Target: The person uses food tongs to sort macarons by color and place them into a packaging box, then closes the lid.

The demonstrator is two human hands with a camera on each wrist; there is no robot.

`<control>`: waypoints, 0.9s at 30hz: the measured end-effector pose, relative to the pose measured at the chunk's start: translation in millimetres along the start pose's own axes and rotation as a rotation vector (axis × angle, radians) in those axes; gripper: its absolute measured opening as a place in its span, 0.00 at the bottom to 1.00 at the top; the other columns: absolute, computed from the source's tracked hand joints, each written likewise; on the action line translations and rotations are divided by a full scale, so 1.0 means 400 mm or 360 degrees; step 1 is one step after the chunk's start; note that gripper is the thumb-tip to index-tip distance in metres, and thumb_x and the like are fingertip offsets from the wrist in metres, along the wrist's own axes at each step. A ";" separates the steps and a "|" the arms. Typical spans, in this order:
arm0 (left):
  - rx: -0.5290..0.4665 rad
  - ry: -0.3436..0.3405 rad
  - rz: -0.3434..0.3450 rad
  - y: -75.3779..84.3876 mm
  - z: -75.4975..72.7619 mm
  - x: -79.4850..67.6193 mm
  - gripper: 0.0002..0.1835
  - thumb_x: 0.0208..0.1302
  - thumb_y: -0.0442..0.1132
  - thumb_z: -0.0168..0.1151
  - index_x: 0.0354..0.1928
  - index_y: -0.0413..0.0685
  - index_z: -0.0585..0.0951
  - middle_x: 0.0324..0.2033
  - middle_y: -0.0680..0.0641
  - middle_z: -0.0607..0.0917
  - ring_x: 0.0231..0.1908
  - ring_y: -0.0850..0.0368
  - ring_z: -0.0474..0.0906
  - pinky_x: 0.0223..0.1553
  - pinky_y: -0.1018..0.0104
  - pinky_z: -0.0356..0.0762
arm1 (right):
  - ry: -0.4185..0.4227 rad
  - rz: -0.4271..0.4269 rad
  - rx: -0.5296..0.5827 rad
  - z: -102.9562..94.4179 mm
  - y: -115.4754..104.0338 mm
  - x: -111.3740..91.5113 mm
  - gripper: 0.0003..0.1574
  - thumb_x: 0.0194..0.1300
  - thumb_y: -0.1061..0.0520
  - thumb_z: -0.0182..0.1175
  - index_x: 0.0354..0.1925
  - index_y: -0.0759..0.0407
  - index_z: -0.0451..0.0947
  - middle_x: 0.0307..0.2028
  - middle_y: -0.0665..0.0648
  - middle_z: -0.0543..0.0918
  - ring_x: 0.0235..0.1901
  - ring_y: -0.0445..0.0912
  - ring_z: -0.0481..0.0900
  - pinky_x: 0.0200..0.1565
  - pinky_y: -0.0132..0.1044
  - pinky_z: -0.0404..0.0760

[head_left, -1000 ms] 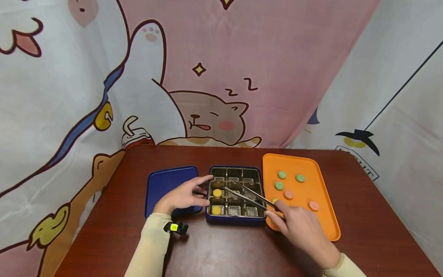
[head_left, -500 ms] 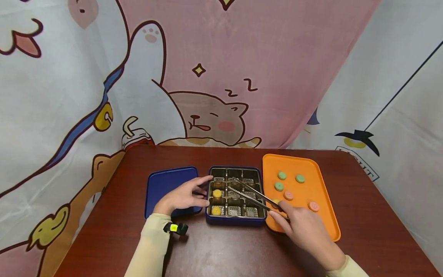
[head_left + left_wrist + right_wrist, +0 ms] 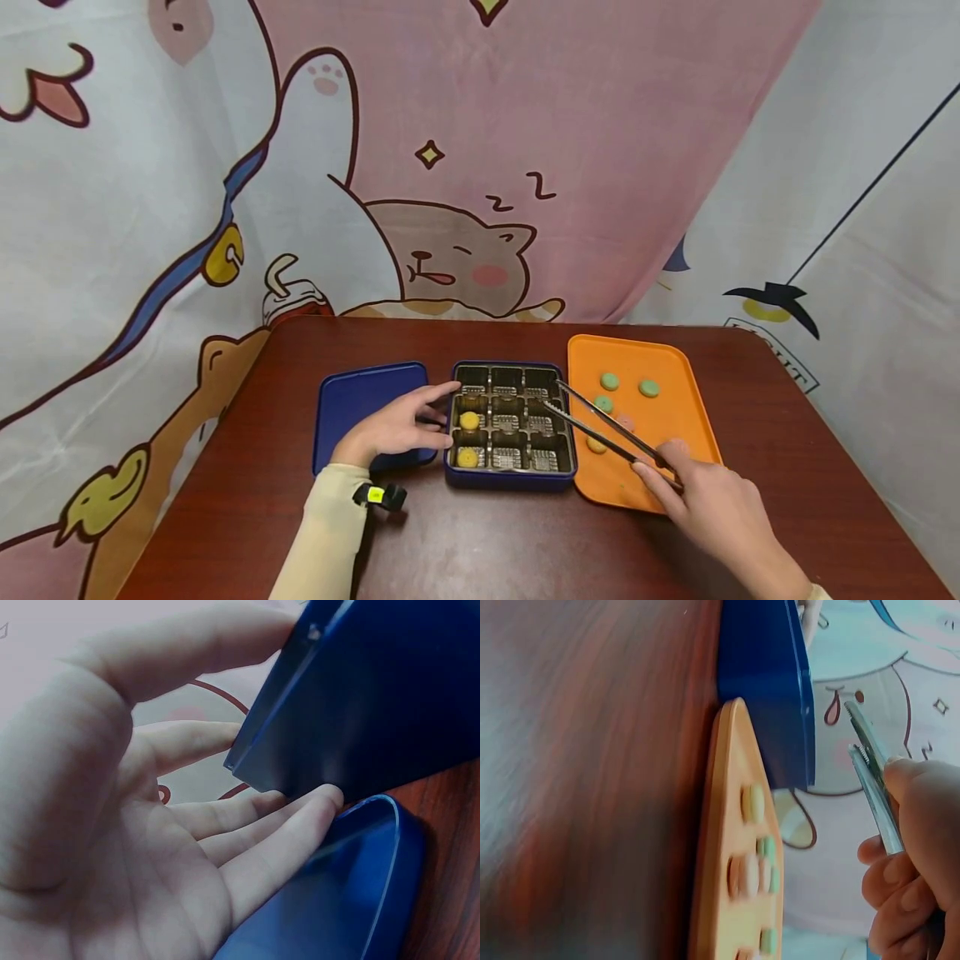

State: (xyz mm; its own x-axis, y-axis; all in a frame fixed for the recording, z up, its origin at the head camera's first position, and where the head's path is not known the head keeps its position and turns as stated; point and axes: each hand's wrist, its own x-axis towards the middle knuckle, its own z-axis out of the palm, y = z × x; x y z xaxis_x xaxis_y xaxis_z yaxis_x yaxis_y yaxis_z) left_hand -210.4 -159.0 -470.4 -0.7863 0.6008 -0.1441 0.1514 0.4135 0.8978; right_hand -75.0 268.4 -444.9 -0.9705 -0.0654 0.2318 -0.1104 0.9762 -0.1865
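My left hand [image 3: 397, 429] rests its fingertips on the left side of a blue box [image 3: 510, 480], fingers spread, as the left wrist view shows. Inside the box is a dark divided insert; two yellow macarons [image 3: 469, 420] sit in its left column, in the middle and front compartments. My right hand [image 3: 720, 508] grips metal tongs [image 3: 600, 437]. Nothing is between the tong tips, which stand apart over the box's right edge. Below and beside them, an orange tray [image 3: 667, 358] bears a yellow macaron [image 3: 596, 446], green macarons [image 3: 609, 381] and a pink macaron [image 3: 748, 875].
A blue lid [image 3: 352, 408] lies left of the box, partly under my left hand. The brown table [image 3: 465, 550] extends in front of the box. A patterned cloth [image 3: 600, 167] hangs behind the table's back edge.
My right hand has moved right with the tongs, from over the box's middle to its right edge. It now covers the rightmost pink macaron. My left hand stays put.
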 end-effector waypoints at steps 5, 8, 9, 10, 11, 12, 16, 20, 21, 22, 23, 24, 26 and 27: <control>-0.0005 0.0002 0.0011 -0.001 -0.002 0.001 0.49 0.66 0.40 0.75 0.84 0.57 0.58 0.80 0.40 0.59 0.66 0.41 0.76 0.62 0.46 0.81 | -0.0102 0.0124 -0.0039 -0.015 0.044 -0.021 0.34 0.74 0.31 0.61 0.61 0.54 0.82 0.13 0.48 0.62 0.15 0.45 0.63 0.15 0.39 0.62; -0.0006 0.0010 0.0013 -0.001 -0.001 0.000 0.49 0.66 0.40 0.75 0.84 0.57 0.58 0.80 0.40 0.59 0.66 0.41 0.76 0.62 0.46 0.81 | -0.0142 0.0170 -0.0029 -0.020 0.067 -0.032 0.35 0.74 0.29 0.59 0.60 0.54 0.83 0.13 0.48 0.64 0.16 0.45 0.64 0.16 0.40 0.63; -0.0007 0.0011 0.0003 -0.001 -0.001 0.000 0.49 0.66 0.40 0.75 0.84 0.58 0.59 0.80 0.41 0.59 0.66 0.41 0.76 0.62 0.46 0.81 | -0.0154 0.0182 -0.0027 -0.022 0.075 -0.036 0.33 0.74 0.29 0.59 0.56 0.53 0.83 0.13 0.48 0.64 0.16 0.45 0.64 0.16 0.40 0.63; -0.0002 0.0010 0.0009 -0.001 -0.001 0.000 0.49 0.66 0.40 0.75 0.84 0.57 0.58 0.80 0.40 0.59 0.66 0.41 0.76 0.62 0.46 0.81 | -0.0168 0.0195 -0.0025 -0.023 0.082 -0.040 0.33 0.74 0.28 0.58 0.53 0.53 0.82 0.13 0.48 0.64 0.15 0.45 0.64 0.16 0.40 0.62; 0.0001 0.0008 0.0006 -0.001 0.000 0.000 0.49 0.66 0.40 0.75 0.84 0.57 0.58 0.80 0.40 0.59 0.66 0.41 0.76 0.62 0.46 0.81 | -0.0184 0.0209 -0.0025 -0.025 0.089 -0.043 0.32 0.74 0.27 0.57 0.50 0.53 0.81 0.13 0.48 0.65 0.16 0.45 0.64 0.17 0.40 0.62; 0.0004 0.0007 0.0004 -0.001 0.001 0.000 0.49 0.66 0.40 0.75 0.84 0.57 0.58 0.79 0.40 0.59 0.66 0.41 0.76 0.62 0.46 0.81 | -0.0200 0.0221 -0.0031 -0.025 0.095 -0.046 0.32 0.75 0.27 0.56 0.47 0.53 0.80 0.13 0.49 0.65 0.16 0.45 0.64 0.17 0.40 0.62; 0.0004 0.0007 0.0003 0.000 0.003 -0.001 0.49 0.67 0.40 0.75 0.84 0.57 0.58 0.80 0.40 0.59 0.66 0.40 0.76 0.62 0.46 0.81 | -0.0247 0.0264 -0.0054 -0.027 0.116 -0.058 0.32 0.75 0.26 0.55 0.44 0.53 0.77 0.14 0.50 0.64 0.16 0.46 0.64 0.17 0.40 0.62; -0.0013 0.0011 0.0003 0.003 0.001 -0.002 0.49 0.67 0.40 0.74 0.84 0.57 0.58 0.80 0.41 0.59 0.66 0.40 0.75 0.62 0.46 0.81 | -0.0246 0.0265 -0.0062 -0.025 0.129 -0.068 0.31 0.75 0.27 0.56 0.42 0.52 0.77 0.14 0.50 0.64 0.16 0.46 0.64 0.17 0.40 0.61; -0.0012 0.0009 0.0009 0.002 0.001 -0.002 0.49 0.67 0.40 0.74 0.84 0.56 0.58 0.80 0.40 0.59 0.66 0.40 0.75 0.62 0.46 0.81 | -0.0246 0.0259 -0.0064 -0.025 0.131 -0.070 0.30 0.74 0.27 0.57 0.42 0.52 0.77 0.14 0.50 0.64 0.15 0.46 0.63 0.17 0.40 0.61; -0.0011 0.0004 0.0013 0.002 0.000 -0.002 0.49 0.68 0.39 0.74 0.84 0.56 0.57 0.80 0.40 0.59 0.66 0.40 0.75 0.62 0.46 0.81 | -0.0247 0.0253 -0.0064 -0.025 0.133 -0.073 0.30 0.74 0.28 0.57 0.41 0.52 0.76 0.14 0.50 0.63 0.15 0.46 0.63 0.17 0.40 0.60; -0.0010 0.0001 0.0013 0.002 0.000 -0.002 0.49 0.68 0.39 0.74 0.84 0.56 0.57 0.80 0.39 0.59 0.66 0.40 0.75 0.62 0.46 0.81 | -0.0251 0.0250 -0.0065 -0.024 0.135 -0.075 0.29 0.74 0.28 0.58 0.40 0.51 0.76 0.14 0.50 0.63 0.15 0.45 0.63 0.17 0.40 0.59; -0.0008 -0.0001 0.0014 0.002 -0.001 -0.002 0.49 0.68 0.39 0.74 0.85 0.56 0.57 0.80 0.39 0.59 0.67 0.39 0.75 0.62 0.46 0.81 | -0.0252 0.0243 -0.0070 -0.023 0.136 -0.078 0.29 0.73 0.27 0.58 0.39 0.51 0.76 0.14 0.49 0.62 0.15 0.45 0.62 0.17 0.39 0.59; 0.0007 -0.0003 0.0025 0.000 -0.001 -0.002 0.49 0.68 0.39 0.74 0.85 0.54 0.57 0.79 0.38 0.59 0.66 0.38 0.75 0.62 0.46 0.81 | -0.0259 0.0231 -0.0074 -0.022 0.139 -0.083 0.29 0.73 0.27 0.58 0.37 0.50 0.75 0.14 0.49 0.61 0.15 0.45 0.62 0.17 0.39 0.58; 0.0010 -0.0004 0.0025 -0.001 0.000 -0.002 0.49 0.68 0.39 0.74 0.85 0.54 0.57 0.79 0.38 0.59 0.66 0.39 0.75 0.62 0.46 0.81 | -0.0265 0.0226 -0.0077 -0.020 0.140 -0.085 0.29 0.73 0.27 0.58 0.37 0.49 0.74 0.14 0.48 0.60 0.15 0.45 0.61 0.17 0.39 0.57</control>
State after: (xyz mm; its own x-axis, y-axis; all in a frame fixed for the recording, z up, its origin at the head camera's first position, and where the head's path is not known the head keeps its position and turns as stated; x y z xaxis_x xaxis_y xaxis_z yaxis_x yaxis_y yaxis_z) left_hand -210.0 -159.8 -470.5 -0.7825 0.6088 -0.1309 0.1674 0.4081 0.8975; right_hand -46.3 326.9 -455.4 -0.9980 0.0442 0.0450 0.0365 0.9866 -0.1589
